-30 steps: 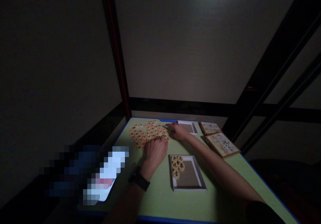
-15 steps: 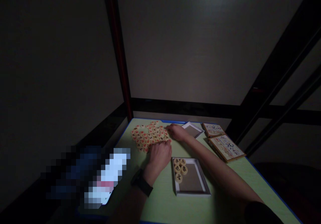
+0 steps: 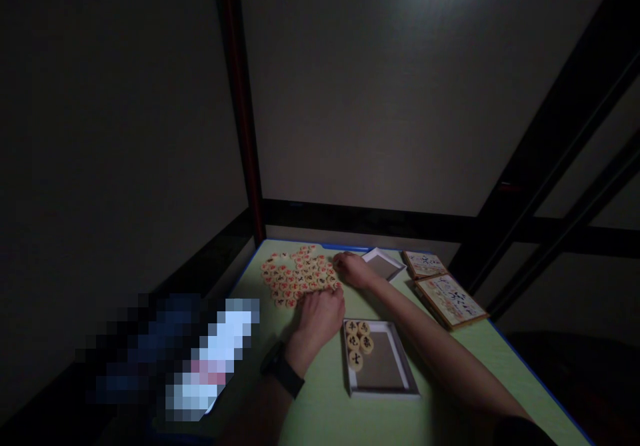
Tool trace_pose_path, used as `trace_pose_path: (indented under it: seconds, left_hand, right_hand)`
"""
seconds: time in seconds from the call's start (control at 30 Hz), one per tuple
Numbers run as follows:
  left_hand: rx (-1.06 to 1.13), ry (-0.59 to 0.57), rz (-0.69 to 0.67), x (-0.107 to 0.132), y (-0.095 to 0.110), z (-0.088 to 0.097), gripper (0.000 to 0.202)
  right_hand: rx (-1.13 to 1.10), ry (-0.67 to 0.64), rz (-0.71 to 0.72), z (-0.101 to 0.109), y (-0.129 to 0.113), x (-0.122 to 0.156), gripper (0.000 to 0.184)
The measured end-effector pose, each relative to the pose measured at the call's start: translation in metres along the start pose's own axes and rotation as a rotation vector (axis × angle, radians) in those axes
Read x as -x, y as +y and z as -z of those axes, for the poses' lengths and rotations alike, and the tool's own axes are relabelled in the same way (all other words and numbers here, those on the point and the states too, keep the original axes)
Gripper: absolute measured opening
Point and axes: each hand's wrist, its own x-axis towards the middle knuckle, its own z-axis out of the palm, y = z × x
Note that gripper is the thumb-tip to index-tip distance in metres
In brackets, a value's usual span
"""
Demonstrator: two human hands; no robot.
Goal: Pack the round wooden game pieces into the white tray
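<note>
In the lower middle of the frame a green table point(image 3: 325, 396) with a blue edge is taking up most of the lit area, and a blurred-out patch point(image 3: 200, 359) is sitting at lower left. Right of centre two printed box lids are lying flat, the nearer lid point(image 3: 450, 299) just beside the farther lid point(image 3: 424, 263). Two white-rimmed trays are lying on the table: the near tray point(image 3: 383, 366) at lower centre and the far tray point(image 3: 384, 266) above it, touching the right hand's wrist side. Centre-left, a pile of round discs point(image 3: 295, 274) is spreading out flat, red and black marks up, several dozen, too many and too dim for an exact count. The left hand point(image 3: 320, 316), one dark watch point(image 3: 283, 369) on its wrist, is resting knuckles up at the pile's near edge with fingers curled under; I cannot tell whether they are clamping a disc. The right hand point(image 3: 353, 269) is lying palm down at the pile's right edge, fingers close together and pointing left; whether anything is under them cannot be told. Five discs in the tray point(image 3: 357, 343) are sitting in the near tray's upper left corner, touching one another. The discs are looking small, hard, smooth and light, so probably sliding easily on the table and not fragile. Best hold is likely a thumb-and-finger pinch across the rim, or tipping up one edge first.
</note>
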Motion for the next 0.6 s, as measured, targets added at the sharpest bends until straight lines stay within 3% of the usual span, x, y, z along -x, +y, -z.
trace_pose_path:
  seconds: [0.2,0.47,0.6]
  left_hand:
    - [-0.035,-0.005,-0.034,0.001,0.001,0.001,0.031]
    - [-0.053,0.002,-0.018,0.000,0.000,0.002,0.032]
    - [-0.057,0.003,-0.015,0.000,0.000,0.003,0.033]
  right_hand:
    - [-0.040,0.039,0.058,0.006,0.004,0.005,0.024]
    - [-0.164,0.121,0.152,0.012,0.002,0.036,0.028]
    - [-0.273,0.192,0.150,0.022,0.003,0.055,0.022]
